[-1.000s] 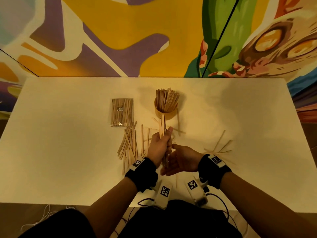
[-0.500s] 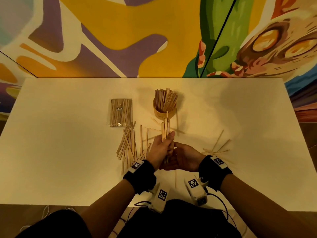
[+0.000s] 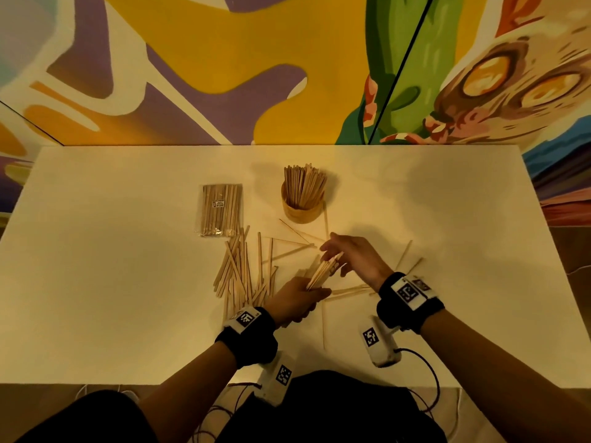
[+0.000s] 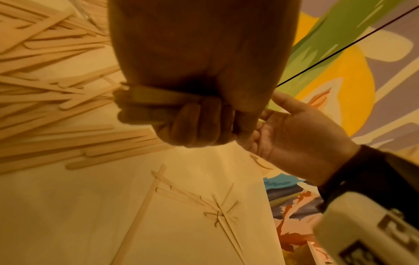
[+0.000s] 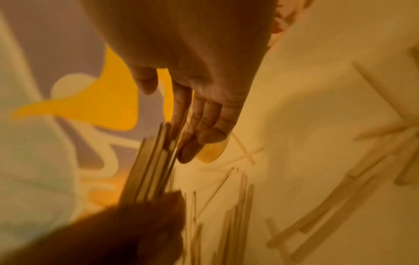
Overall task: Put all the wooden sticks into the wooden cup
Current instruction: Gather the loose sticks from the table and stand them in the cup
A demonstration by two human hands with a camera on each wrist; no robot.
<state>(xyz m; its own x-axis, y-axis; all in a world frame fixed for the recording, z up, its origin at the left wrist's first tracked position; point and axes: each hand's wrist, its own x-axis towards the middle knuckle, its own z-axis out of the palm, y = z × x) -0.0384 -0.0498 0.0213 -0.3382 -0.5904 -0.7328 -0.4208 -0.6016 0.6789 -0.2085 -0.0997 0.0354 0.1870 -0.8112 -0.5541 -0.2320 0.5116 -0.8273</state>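
A round wooden cup (image 3: 302, 211) stands mid-table, full of upright sticks. My left hand (image 3: 297, 302) grips a bundle of wooden sticks (image 3: 321, 273) that slants up to the right; in the left wrist view the curled fingers (image 4: 197, 123) wrap the bundle's end (image 4: 145, 104). My right hand (image 3: 347, 255) is flat against the bundle's upper ends, fingers straight (image 5: 204, 129). A loose pile of sticks (image 3: 244, 270) lies left of my hands, more sticks (image 3: 350, 290) lie under and right of them.
A sealed clear packet of sticks (image 3: 220, 210) lies left of the cup. Single thin sticks (image 3: 294, 230) lie between the cup and my hands. The white table (image 3: 112, 282) ends at a painted wall (image 3: 224, 68) behind.
The bundle has dropped from upright near the cup to a slant low over the table. My right hand has moved from under the bundle to its upper ends, farther right.
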